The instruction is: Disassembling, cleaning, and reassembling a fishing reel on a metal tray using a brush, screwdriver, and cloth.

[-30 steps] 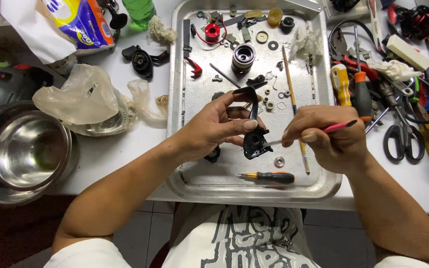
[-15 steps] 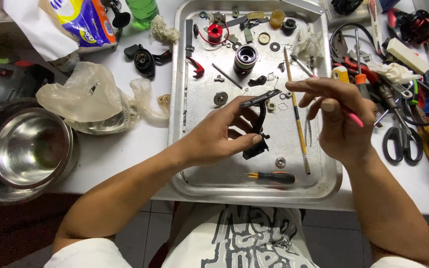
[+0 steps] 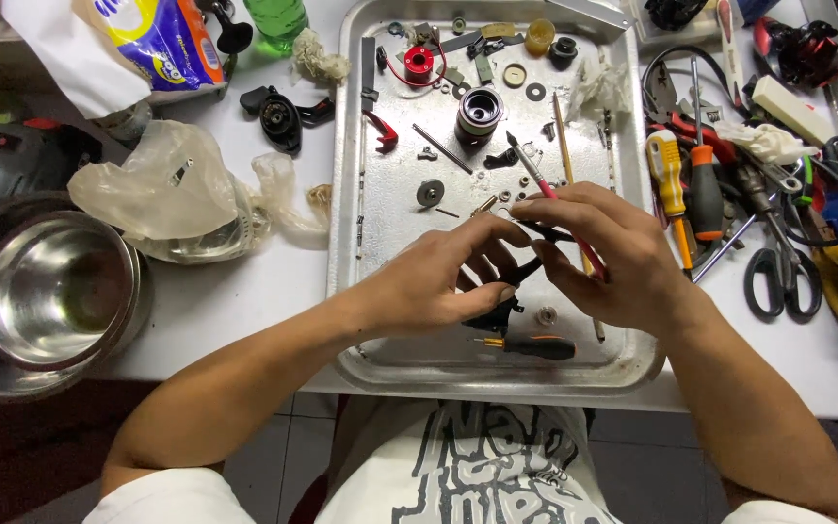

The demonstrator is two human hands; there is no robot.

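Both hands meet over the middle of a metal tray [image 3: 356, 243]. My left hand [image 3: 438, 281] grips a black machine part [image 3: 497, 311], mostly hidden under the fingers. My right hand [image 3: 608, 257] holds a thin red-handled brush [image 3: 532, 165] that points up and left, and its fingertips touch the top of the black part. A small brass piece [image 3: 483, 206] pokes out between the fingertips of both hands. A small orange-and-black screwdriver [image 3: 526, 346] lies on the tray just below my hands.
Small washers, gears, a dark cylinder [image 3: 479, 112] and a red spool [image 3: 419, 63] lie at the tray's far end. A steel bowl [image 3: 46, 291] and a plastic bag [image 3: 162, 189] sit at the left. Screwdrivers [image 3: 671, 180], pliers and scissors [image 3: 778, 277] crowd the right.
My right hand swung the red brush from sideways to pointing up-left and closed in on my left hand. The black part stayed in my left hand.
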